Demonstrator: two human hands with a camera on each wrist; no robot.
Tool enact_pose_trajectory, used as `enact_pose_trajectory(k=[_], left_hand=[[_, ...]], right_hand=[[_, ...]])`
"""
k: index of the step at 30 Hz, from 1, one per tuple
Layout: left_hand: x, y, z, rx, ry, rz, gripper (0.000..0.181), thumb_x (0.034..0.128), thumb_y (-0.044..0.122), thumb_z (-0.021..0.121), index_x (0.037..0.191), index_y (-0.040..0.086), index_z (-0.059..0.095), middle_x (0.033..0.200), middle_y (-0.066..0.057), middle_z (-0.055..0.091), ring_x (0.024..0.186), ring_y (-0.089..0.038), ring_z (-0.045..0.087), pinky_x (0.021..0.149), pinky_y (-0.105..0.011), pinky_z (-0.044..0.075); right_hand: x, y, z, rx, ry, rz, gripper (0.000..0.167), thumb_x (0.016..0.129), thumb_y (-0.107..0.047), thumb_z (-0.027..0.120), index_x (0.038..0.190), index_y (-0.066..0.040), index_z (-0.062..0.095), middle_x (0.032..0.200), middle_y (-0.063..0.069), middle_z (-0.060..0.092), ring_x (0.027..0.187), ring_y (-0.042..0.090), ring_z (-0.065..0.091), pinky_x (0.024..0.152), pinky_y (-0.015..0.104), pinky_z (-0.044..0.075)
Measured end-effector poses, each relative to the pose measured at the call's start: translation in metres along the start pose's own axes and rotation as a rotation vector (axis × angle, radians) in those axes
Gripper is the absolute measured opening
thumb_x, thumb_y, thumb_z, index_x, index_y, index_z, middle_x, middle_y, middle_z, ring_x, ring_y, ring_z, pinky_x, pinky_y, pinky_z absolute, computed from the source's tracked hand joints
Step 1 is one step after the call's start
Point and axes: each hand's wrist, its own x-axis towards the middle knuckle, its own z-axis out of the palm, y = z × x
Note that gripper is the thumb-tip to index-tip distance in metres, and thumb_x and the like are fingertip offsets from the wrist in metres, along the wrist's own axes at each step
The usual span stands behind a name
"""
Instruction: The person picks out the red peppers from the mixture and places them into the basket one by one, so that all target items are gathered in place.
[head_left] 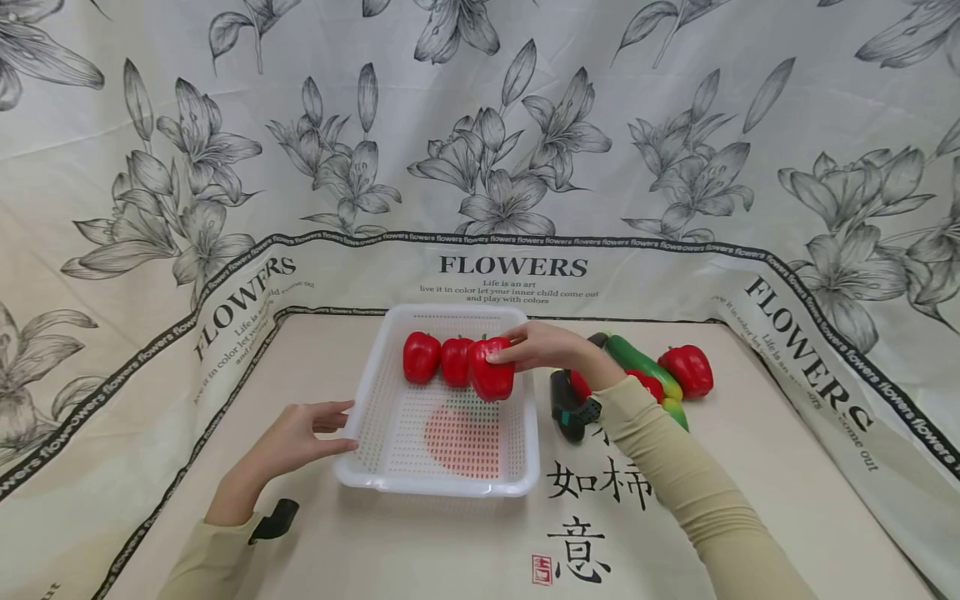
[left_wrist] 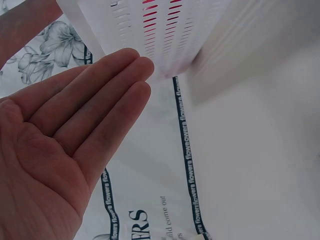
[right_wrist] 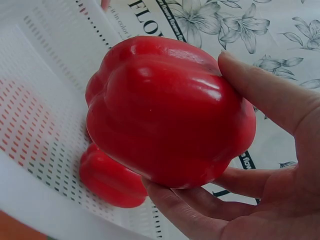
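Observation:
A white perforated plastic basket (head_left: 375, 450) stands on the table. Two red bell peppers (head_left: 422, 358) lie side by side at its far end. My right hand (head_left: 543, 346) holds another red bell pepper (right_wrist: 170, 110) over the basket's right side, thumb on one side and fingers on the other. In the right wrist view, one of the other red peppers (right_wrist: 112, 177) shows below it inside the basket. My left hand (head_left: 303, 437) is at the basket's left rim with its fingers straight; the left wrist view shows the open palm (left_wrist: 45, 165) beside the basket wall (left_wrist: 135, 30).
Right of the basket lie a long green vegetable (head_left: 630, 362), a dark eggplant-like vegetable (head_left: 567, 400) and more red peppers (head_left: 686, 371), partly behind my right forearm. A flower-printed cloth (head_left: 510, 283) rises behind and beside the table.

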Motion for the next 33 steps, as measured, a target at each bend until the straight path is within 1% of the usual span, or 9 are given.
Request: enact_pose_trajectory(k=[3, 6, 11, 13, 19, 23, 26, 33], left_hand=[[0.000, 0.000, 0.000, -0.001, 0.002, 0.004, 0.069, 0.0744, 0.038, 0.079, 0.127, -0.001, 0.058, 0.109, -0.017, 0.069, 0.098, -0.032, 0.068, 0.083, -0.044, 0.056], [0.000, 0.000, 0.001, 0.000, 0.002, 0.007, 0.067, 0.0745, 0.037, 0.079, 0.127, -0.001, 0.058, 0.108, -0.016, 0.070, 0.097, -0.030, 0.068, 0.083, -0.044, 0.056], [0.001, 0.000, 0.001, -0.004, -0.001, 0.005, 0.068, 0.0746, 0.036, 0.079, 0.127, -0.001, 0.058, 0.107, -0.016, 0.070, 0.097, -0.030, 0.068, 0.083, -0.044, 0.056], [0.001, 0.001, 0.000, -0.005, -0.001, 0.005, 0.068, 0.0745, 0.037, 0.079, 0.127, -0.001, 0.058, 0.106, -0.016, 0.070, 0.097, -0.030, 0.068, 0.083, -0.044, 0.056], [0.001, 0.002, 0.000, 0.001, 0.005, 0.023, 0.067, 0.0748, 0.036, 0.079, 0.126, -0.002, 0.058, 0.104, -0.016, 0.071, 0.095, -0.030, 0.069, 0.082, -0.042, 0.057], [0.001, 0.002, -0.002, -0.001, -0.002, 0.028, 0.067, 0.0752, 0.035, 0.079, 0.126, -0.004, 0.058, 0.104, -0.017, 0.071, 0.095, -0.031, 0.069, 0.083, -0.045, 0.056], [0.001, 0.003, -0.002, 0.001, -0.006, 0.022, 0.068, 0.0753, 0.036, 0.079, 0.126, -0.003, 0.058, 0.105, -0.017, 0.071, 0.096, -0.031, 0.069, 0.083, -0.047, 0.056], [0.001, 0.003, -0.001, 0.013, -0.005, 0.004, 0.068, 0.0750, 0.036, 0.079, 0.127, -0.001, 0.058, 0.105, -0.015, 0.071, 0.097, -0.030, 0.069, 0.083, -0.045, 0.056]], right_hand=[[0.006, -0.001, 0.004, 0.006, -0.013, 0.008, 0.057, 0.084, -0.032, 0.071, 0.129, -0.002, 0.053, 0.118, 0.012, 0.063, 0.102, 0.021, 0.064, 0.095, 0.039, 0.052], [0.011, -0.001, 0.008, 0.021, -0.028, 0.019, 0.059, 0.084, -0.033, 0.072, 0.129, -0.001, 0.052, 0.119, 0.012, 0.063, 0.103, 0.021, 0.064, 0.095, 0.040, 0.051], [0.019, -0.001, 0.014, 0.064, -0.057, 0.027, 0.057, 0.085, -0.029, 0.070, 0.130, 0.000, 0.051, 0.120, 0.013, 0.062, 0.104, 0.022, 0.064, 0.099, 0.044, 0.048], [0.021, -0.002, 0.017, 0.079, -0.054, 0.037, 0.059, 0.084, -0.028, 0.071, 0.131, 0.001, 0.050, 0.121, 0.013, 0.061, 0.104, 0.023, 0.064, 0.099, 0.044, 0.048], [0.031, -0.002, 0.025, 0.088, -0.016, 0.059, 0.064, 0.082, -0.030, 0.074, 0.132, 0.000, 0.049, 0.121, 0.013, 0.061, 0.102, 0.022, 0.065, 0.091, 0.038, 0.054], [0.037, -0.002, 0.030, 0.113, -0.001, 0.072, 0.061, 0.081, -0.028, 0.075, 0.130, 0.001, 0.051, 0.120, 0.013, 0.061, 0.100, 0.023, 0.065, 0.091, 0.039, 0.054], [0.041, -0.001, 0.034, 0.114, -0.009, 0.066, 0.058, 0.082, -0.027, 0.074, 0.128, 0.001, 0.053, 0.120, 0.013, 0.061, 0.099, 0.023, 0.065, 0.095, 0.042, 0.051], [0.050, 0.000, 0.040, 0.115, 0.004, 0.073, 0.058, 0.079, -0.029, 0.076, 0.125, 0.000, 0.055, 0.119, 0.013, 0.061, 0.100, 0.024, 0.064, 0.096, 0.044, 0.050]])
